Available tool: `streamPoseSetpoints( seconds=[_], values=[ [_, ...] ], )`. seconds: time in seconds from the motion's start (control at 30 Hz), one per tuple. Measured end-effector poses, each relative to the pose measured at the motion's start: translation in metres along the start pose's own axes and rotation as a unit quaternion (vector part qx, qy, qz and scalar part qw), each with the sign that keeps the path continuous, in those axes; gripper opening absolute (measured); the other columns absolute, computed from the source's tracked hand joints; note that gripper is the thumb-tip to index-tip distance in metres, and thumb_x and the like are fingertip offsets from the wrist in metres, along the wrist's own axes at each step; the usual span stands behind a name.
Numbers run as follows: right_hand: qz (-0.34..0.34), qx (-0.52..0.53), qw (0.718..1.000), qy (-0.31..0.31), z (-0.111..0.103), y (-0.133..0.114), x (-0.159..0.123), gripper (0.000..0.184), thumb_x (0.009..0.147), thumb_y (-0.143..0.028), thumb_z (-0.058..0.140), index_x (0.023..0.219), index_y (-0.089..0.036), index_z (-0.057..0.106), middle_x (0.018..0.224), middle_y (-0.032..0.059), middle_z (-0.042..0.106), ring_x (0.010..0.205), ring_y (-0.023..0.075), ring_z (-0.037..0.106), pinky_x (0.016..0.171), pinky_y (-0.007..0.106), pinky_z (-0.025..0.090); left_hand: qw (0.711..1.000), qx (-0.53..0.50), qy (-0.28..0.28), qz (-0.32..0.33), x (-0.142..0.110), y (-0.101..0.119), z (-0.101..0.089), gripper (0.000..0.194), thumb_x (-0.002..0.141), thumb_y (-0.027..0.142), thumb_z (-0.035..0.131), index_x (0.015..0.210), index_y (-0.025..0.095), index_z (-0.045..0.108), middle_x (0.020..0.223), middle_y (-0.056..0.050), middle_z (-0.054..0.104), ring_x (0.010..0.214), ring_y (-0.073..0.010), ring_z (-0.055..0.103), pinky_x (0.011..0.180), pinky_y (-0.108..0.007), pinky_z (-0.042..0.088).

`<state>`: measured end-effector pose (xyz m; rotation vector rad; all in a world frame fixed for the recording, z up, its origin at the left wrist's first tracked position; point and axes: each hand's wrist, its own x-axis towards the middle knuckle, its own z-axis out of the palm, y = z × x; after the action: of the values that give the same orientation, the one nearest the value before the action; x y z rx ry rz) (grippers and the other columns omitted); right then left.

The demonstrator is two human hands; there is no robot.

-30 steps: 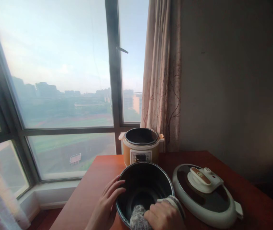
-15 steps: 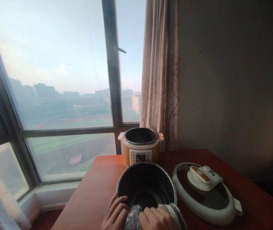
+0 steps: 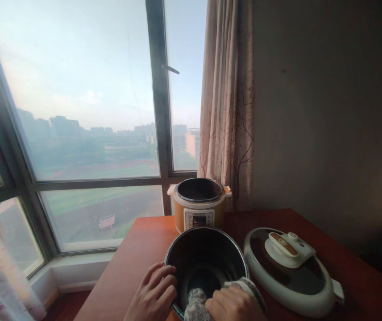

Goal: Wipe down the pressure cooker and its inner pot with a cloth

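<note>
A black inner pot (image 3: pixel 211 254) is tilted with its mouth toward me at the front of the table. My left hand (image 3: pixel 154 292) grips its left rim, the fingertips curled over the edge. In the fist of my right hand (image 3: pixel 233 303) is a grey-and-white cloth (image 3: pixel 196 305), bunched at the pot's near rim; a striped part of it shows at the right rim. Just behind the pot stands a yellow-and-white electric pressure cooker (image 3: pixel 180 216) without its lid, its inside dark. The near bottom of the pot is hidden by my hands.
A white-rimmed lid (image 3: pixel 291 301) with a brown-topped handle lies at the right on the red-brown table (image 3: pixel 120 267). Windows (image 3: pixel 87 147) run along the left and back, with a curtain (image 3: pixel 226 111) behind the cooker and a wall (image 3: pixel 328 133) at the right.
My left hand has shifted left and away from the cloth, still at the rim. The right hand and cloth have moved slightly to the right. The view has shifted a little.
</note>
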<state>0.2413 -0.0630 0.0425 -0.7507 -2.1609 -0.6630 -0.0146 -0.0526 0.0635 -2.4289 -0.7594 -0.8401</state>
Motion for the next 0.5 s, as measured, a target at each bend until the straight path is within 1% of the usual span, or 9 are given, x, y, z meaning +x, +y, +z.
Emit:
streamPoseSetpoints(
  seconds=[0.1, 0.17, 0.2, 0.23, 0.3, 0.37, 0.43, 0.5],
  values=[
    [-0.023, 0.036, 0.997, -0.072, -0.011, 0.015, 0.000, 0.023, 0.094, -0.025, 0.060, 0.074, -0.023, 0.050, 0.064, -0.0065, 0.059, 0.057, 0.0123, 0.052, 0.059, 0.030, 0.028, 0.999, -0.005, -0.028, -0.023, -0.006, -0.017, 0.001, 0.020, 0.090, 0.007, 0.048, 0.084, 0.023, 0.058, 0.105, -0.002, 0.073, 0.124, -0.0167, 0.060, 0.105, -0.029, 0.047],
    [-0.020, 0.057, 0.992, -0.111, -0.017, 0.022, 0.001, 0.021, 0.092, -0.029, 0.065, 0.077, -0.023, 0.052, 0.069, -0.0065, 0.062, 0.062, 0.0120, 0.055, 0.061, 0.029, 0.029, 0.998, -0.013, -0.051, -0.034, -0.005, -0.026, 0.001, 0.020, 0.089, 0.006, 0.049, 0.084, 0.023, 0.059, 0.112, -0.003, 0.073, 0.128, -0.0178, 0.057, 0.102, -0.029, 0.049],
    [-0.016, 0.062, 0.991, -0.121, -0.018, 0.024, 0.002, 0.021, 0.091, -0.031, 0.066, 0.078, -0.023, 0.052, 0.071, -0.0065, 0.062, 0.063, 0.0120, 0.055, 0.062, 0.029, 0.030, 0.997, -0.018, -0.057, -0.040, -0.004, -0.029, 0.001, 0.021, 0.089, 0.005, 0.048, 0.083, 0.023, 0.059, 0.114, -0.003, 0.073, 0.130, -0.0181, 0.057, 0.102, -0.030, 0.050],
    [-0.014, 0.064, 0.991, -0.118, -0.018, 0.025, 0.003, 0.022, 0.091, -0.032, 0.066, 0.078, -0.023, 0.052, 0.071, -0.0063, 0.062, 0.063, 0.0121, 0.055, 0.063, 0.029, 0.030, 0.997, -0.025, -0.060, -0.047, -0.003, -0.031, 0.001, 0.022, 0.088, 0.005, 0.048, 0.082, 0.023, 0.059, 0.116, -0.003, 0.073, 0.131, -0.0184, 0.056, 0.101, -0.030, 0.051],
    [-0.017, 0.059, 0.995, -0.082, -0.016, 0.023, 0.003, 0.024, 0.094, -0.033, 0.062, 0.075, -0.023, 0.050, 0.067, -0.0058, 0.060, 0.060, 0.0125, 0.052, 0.061, 0.029, 0.028, 0.995, -0.037, -0.061, -0.065, -0.002, -0.032, 0.001, 0.024, 0.088, 0.004, 0.046, 0.082, 0.023, 0.059, 0.120, -0.005, 0.072, 0.132, -0.0190, 0.055, 0.100, -0.030, 0.052],
    [-0.009, 0.054, 0.997, -0.048, -0.011, 0.020, 0.002, 0.026, 0.096, -0.030, 0.057, 0.072, -0.023, 0.049, 0.065, -0.0051, 0.058, 0.058, 0.0133, 0.050, 0.060, 0.030, 0.025, 0.995, -0.038, -0.049, -0.084, -0.004, -0.028, 0.002, 0.024, 0.089, 0.005, 0.044, 0.084, 0.022, 0.059, 0.122, -0.007, 0.072, 0.133, -0.0202, 0.055, 0.098, -0.031, 0.053],
    [0.007, 0.057, 0.997, -0.044, -0.008, 0.017, 0.001, 0.024, 0.095, -0.027, 0.056, 0.072, -0.023, 0.049, 0.066, -0.0046, 0.059, 0.058, 0.0139, 0.050, 0.060, 0.031, 0.025, 0.995, -0.029, -0.017, -0.096, -0.009, -0.021, 0.005, 0.024, 0.090, 0.006, 0.043, 0.088, 0.022, 0.061, 0.124, -0.008, 0.071, 0.134, -0.0216, 0.054, 0.098, -0.032, 0.053],
    [0.020, 0.061, 0.997, -0.052, -0.006, 0.016, 0.000, 0.022, 0.094, -0.025, 0.057, 0.073, -0.023, 0.049, 0.067, -0.0045, 0.059, 0.060, 0.0141, 0.050, 0.062, 0.031, 0.026, 0.995, -0.019, 0.038, -0.092, -0.015, -0.009, 0.010, 0.023, 0.093, 0.010, 0.043, 0.094, 0.022, 0.062, 0.119, -0.008, 0.072, 0.133, -0.0225, 0.055, 0.099, -0.034, 0.052]
  ],
)
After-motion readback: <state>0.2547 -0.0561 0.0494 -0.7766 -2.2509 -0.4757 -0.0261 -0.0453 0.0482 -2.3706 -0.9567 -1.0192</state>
